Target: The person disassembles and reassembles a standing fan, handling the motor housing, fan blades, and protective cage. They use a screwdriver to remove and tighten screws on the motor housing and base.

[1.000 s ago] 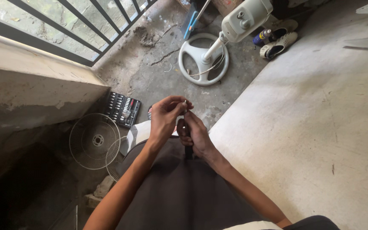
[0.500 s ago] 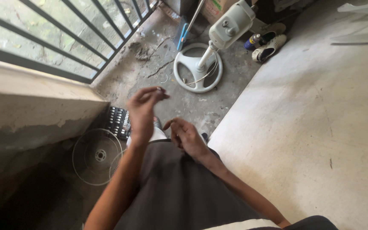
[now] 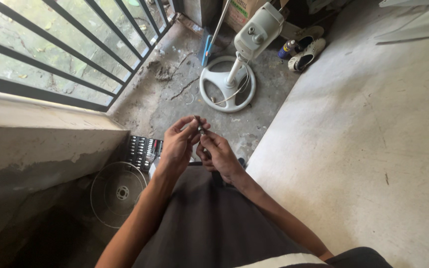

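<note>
Rejoined: left hand (image 3: 177,146), right hand (image 3: 219,156) both pinch one small metal bit (image 3: 200,129); one fan guard (image 3: 117,192) nearby.

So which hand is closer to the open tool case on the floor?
Left. The left hand is just right of the tool case; the right hand lies farther right, beyond the left.

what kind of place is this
Probably a balcony or porch used for home repairs: bare concrete floor, a metal railing onto greenery, a dismantled standing fan and an open tool kit beside the hands.
</note>
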